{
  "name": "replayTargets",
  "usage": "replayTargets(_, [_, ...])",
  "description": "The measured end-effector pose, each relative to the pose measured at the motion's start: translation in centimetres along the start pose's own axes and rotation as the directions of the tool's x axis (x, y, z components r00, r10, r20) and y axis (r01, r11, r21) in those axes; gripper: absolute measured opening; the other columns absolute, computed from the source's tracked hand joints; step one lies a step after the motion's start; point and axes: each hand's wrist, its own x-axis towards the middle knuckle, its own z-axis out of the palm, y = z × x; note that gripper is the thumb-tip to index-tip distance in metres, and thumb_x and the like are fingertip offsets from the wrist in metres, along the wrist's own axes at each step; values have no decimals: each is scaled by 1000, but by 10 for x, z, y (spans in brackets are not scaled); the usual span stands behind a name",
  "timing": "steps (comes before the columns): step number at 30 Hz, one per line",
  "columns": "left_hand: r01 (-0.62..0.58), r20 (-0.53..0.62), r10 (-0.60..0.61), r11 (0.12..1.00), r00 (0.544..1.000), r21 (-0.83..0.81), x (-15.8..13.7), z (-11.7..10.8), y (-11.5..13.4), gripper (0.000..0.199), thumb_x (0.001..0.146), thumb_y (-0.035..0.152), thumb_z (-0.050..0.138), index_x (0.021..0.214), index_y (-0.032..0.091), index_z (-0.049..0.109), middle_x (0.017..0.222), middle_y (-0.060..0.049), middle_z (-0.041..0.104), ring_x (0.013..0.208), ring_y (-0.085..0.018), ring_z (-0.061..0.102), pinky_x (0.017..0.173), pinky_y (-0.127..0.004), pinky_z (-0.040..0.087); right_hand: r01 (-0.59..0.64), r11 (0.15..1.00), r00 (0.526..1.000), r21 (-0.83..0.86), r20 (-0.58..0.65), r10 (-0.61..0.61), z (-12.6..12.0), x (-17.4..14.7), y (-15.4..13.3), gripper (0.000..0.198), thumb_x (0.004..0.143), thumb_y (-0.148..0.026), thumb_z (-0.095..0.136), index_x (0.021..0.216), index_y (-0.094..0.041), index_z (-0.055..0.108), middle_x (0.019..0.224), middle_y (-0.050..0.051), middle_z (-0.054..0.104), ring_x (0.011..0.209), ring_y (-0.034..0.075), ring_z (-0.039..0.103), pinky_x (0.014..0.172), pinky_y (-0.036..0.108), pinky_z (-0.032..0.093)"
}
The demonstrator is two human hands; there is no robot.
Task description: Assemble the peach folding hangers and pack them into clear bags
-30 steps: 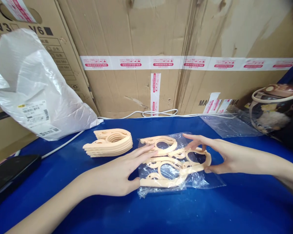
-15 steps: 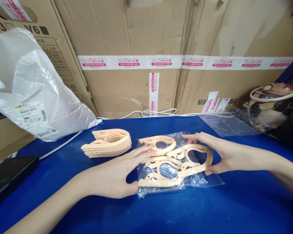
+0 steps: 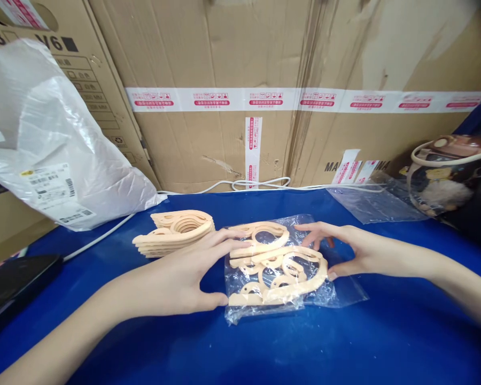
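Note:
Several beige folding hangers [image 3: 282, 294], folded up, lie in or on a clear plastic bag [image 3: 347, 299] on the blue table; whether the front one is inside the film I cannot tell. My left hand [image 3: 180, 275] rests at the bag's left edge, fingers stretched over the hangers' ends and thumb apart at the front corner. On the other side, my right hand [image 3: 356, 248] has spread fingers, the thumb near the rounded end of the front hanger. Behind my left hand stands a neat stack of matching hangers [image 3: 172, 235].
A large white plastic parcel [image 3: 76, 149] leans at the left, above a dark phone-like device [image 3: 20, 289]. Cardboard boxes [image 3: 208, 144] wall off the back, with a white cable [image 3: 260, 184] along their foot. An empty clear bag [image 3: 369, 206] and a brown-topped transparent bag [image 3: 444, 171] sit at the right.
The front hanger has slid left over the others, its rounded end now nearer the bag's middle. My right hand has followed it left; my left hand has shifted slightly left.

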Motion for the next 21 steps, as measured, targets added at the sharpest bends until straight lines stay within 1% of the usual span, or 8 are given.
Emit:
replayTargets(1, [36,5,-36,999,999,-8,-1,-1,0,51,81,33,65,128,31,48,131,-2,53,115,-24,52,94,-32,43,-2,1000,1000,3,-3,2,0,0,0,52,76,-42,72,123,-27,56,113,4,64,103,26,59,90,42,47])
replayTargets(2, [83,29,-82,996,996,-18,-1,-2,1,36,80,34,65,114,28,55,113,-1,60,99,-20,58,80,-27,46,-4,1000,1000,1,-9,4,1,1,0,54,76,-43,72,124,-27,55,113,5,64,102,26,58,89,43,47])
replayTargets(4, [172,108,-167,984,980,-42,-3,-1,2,16,80,35,65,88,23,58,82,3,60,71,-14,56,58,-22,39,-10,1000,1000,-19,-25,10,5,1,0,62,75,-44,72,131,-28,50,115,5,62,101,26,58,87,43,47])
replayTargets(6, [224,178,-212,973,961,-49,-4,1,4,17,82,36,62,77,22,57,68,6,56,59,-11,50,50,-22,31,-5,999,999,-54,-51,3,10,2,0,69,76,-45,72,137,-31,44,117,5,61,102,26,57,89,44,45])
replayTargets(9, [234,183,-225,972,957,-27,-3,4,7,20,86,36,58,73,22,59,65,6,57,58,-10,49,50,-22,29,13,996,996,-91,-83,-21,18,4,1,70,76,-46,71,139,-32,43,116,4,62,103,25,56,89,43,44])
replayTargets(15, [214,182,-207,977,961,-20,-2,4,6,21,89,38,57,77,24,67,73,6,66,67,-12,57,57,-22,32,47,992,988,-118,-144,-64,30,8,1,71,74,-50,72,138,-34,43,111,3,63,96,23,58,83,39,47])
replayTargets(18, [265,205,-250,963,946,-49,-4,4,6,19,88,38,57,79,25,69,73,6,67,65,-11,56,54,-22,32,52,986,984,-159,-158,-78,33,9,0,71,74,-52,72,137,-32,45,105,3,64,92,23,58,79,38,47])
replayTargets(21, [336,234,-305,936,923,-105,-4,5,7,21,82,44,63,78,25,69,69,7,65,58,-10,52,49,-21,30,50,978,984,-201,-157,-82,35,10,-3,69,75,-54,70,136,-31,47,96,2,65,86,22,59,76,36,48])
